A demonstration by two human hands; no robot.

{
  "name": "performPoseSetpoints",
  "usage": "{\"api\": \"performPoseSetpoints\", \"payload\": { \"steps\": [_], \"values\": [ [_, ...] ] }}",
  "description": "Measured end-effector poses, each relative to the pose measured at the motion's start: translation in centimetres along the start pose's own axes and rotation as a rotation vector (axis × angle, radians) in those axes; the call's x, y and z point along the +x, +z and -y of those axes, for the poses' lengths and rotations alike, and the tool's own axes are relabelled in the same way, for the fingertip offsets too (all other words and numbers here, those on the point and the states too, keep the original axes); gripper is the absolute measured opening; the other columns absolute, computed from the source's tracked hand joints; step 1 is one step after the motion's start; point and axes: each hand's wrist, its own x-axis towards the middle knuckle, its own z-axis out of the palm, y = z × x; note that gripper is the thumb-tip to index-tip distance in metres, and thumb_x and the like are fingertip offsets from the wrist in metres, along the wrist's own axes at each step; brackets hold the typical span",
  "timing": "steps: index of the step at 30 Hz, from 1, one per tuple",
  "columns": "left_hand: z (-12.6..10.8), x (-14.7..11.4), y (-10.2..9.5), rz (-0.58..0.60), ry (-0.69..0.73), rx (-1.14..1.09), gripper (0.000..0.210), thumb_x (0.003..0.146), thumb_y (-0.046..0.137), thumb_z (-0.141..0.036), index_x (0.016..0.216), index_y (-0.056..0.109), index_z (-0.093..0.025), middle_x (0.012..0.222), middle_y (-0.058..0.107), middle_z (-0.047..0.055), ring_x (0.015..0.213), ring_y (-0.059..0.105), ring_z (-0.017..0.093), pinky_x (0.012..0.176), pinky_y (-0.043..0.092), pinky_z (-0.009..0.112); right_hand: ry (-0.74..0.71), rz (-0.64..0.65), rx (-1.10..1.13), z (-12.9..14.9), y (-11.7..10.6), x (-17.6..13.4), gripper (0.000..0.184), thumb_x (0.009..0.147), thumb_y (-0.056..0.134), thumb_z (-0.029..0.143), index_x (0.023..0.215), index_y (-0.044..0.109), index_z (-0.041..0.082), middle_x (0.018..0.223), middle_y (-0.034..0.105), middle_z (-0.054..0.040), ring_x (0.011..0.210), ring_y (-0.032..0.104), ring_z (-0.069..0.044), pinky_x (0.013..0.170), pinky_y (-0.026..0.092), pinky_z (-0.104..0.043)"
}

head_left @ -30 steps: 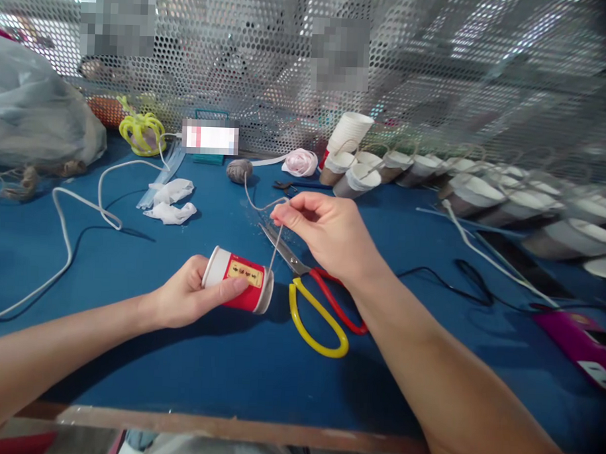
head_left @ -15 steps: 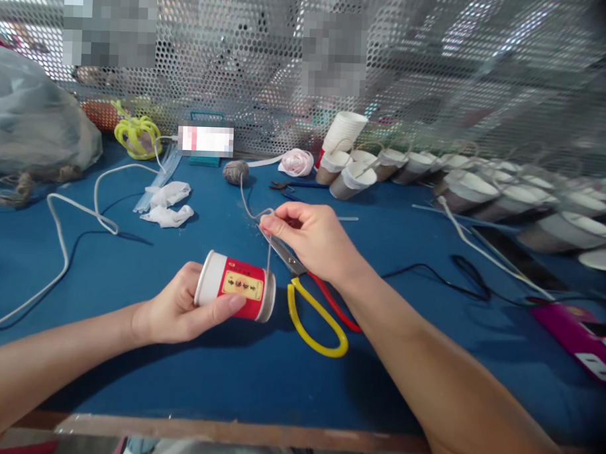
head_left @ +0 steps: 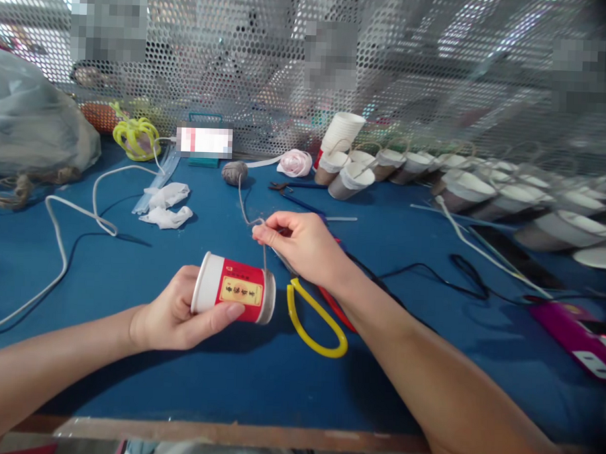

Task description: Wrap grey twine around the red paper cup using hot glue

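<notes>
My left hand (head_left: 188,316) is closed around a red and white paper cup (head_left: 244,281) lying on its side, the thumb along its near face. Grey-brown yarn (head_left: 265,259) wraps the cup's right end, away from the open rim. From there the strand rises to my right hand (head_left: 302,243), which pinches it between thumb and fingertips above the cup. Beyond my fingers the strand runs back to a small yarn ball (head_left: 234,173). Scissors with one yellow and one red handle (head_left: 316,330) lie under my right wrist, their blades mostly hidden.
Several yarn-wrapped cups with handles (head_left: 351,181) stand at the back and right, by a white cup stack (head_left: 345,132). Pliers (head_left: 297,190), pink ribbon (head_left: 295,163), a white cable (head_left: 61,232), crumpled white pieces (head_left: 167,206) and a purple-cased device (head_left: 572,336) lie about.
My right hand has moved slightly left and down with the yarn, covering more of the scissors. My left hand has turned the cup a little; its label faces differently.
</notes>
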Motion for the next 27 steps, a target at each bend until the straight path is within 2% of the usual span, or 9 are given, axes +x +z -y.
{"api": "performPoseSetpoints", "payload": {
  "steps": [16, 24, 27],
  "values": [
    [0.0, 0.0, -0.2, -0.053, 0.089, 0.14, 0.012, 0.076, 0.054, -0.008, 0.066, 0.054, -0.015, 0.049, 0.053, -0.004, 0.043, 0.047, 0.007, 0.046, 0.041, 0.018, 0.036, 0.092, 0.016, -0.2, 0.9, -0.3, 0.021, 0.076, 0.057, 0.032, 0.063, 0.059, 0.015, 0.062, 0.062, -0.002, 0.06, 0.055, -0.013, 0.056, 0.039, -0.026],
    [-0.1, 0.1, -0.3, -0.045, 0.098, 0.163, 0.01, 0.074, 0.054, -0.006, 0.071, 0.057, -0.015, 0.054, 0.06, -0.001, 0.048, 0.054, 0.009, 0.048, 0.042, 0.017, 0.059, 0.159, 0.04, -0.2, 1.3, -0.4, 0.023, 0.075, 0.057, 0.033, 0.062, 0.059, 0.015, 0.061, 0.06, -0.0014, 0.059, 0.052, -0.013, 0.056, 0.038, -0.025],
    [-0.2, 0.1, -0.4, -0.049, 0.078, 0.159, 0.011, 0.074, 0.054, -0.007, 0.069, 0.057, -0.016, 0.053, 0.059, -0.002, 0.046, 0.051, 0.009, 0.046, 0.04, 0.018, 0.069, 0.191, 0.052, -0.1, 1.4, -0.4, 0.026, 0.074, 0.057, 0.038, 0.062, 0.058, 0.015, 0.059, 0.057, -0.0004, 0.058, 0.05, -0.012, 0.055, 0.037, -0.025]
  ]
}}
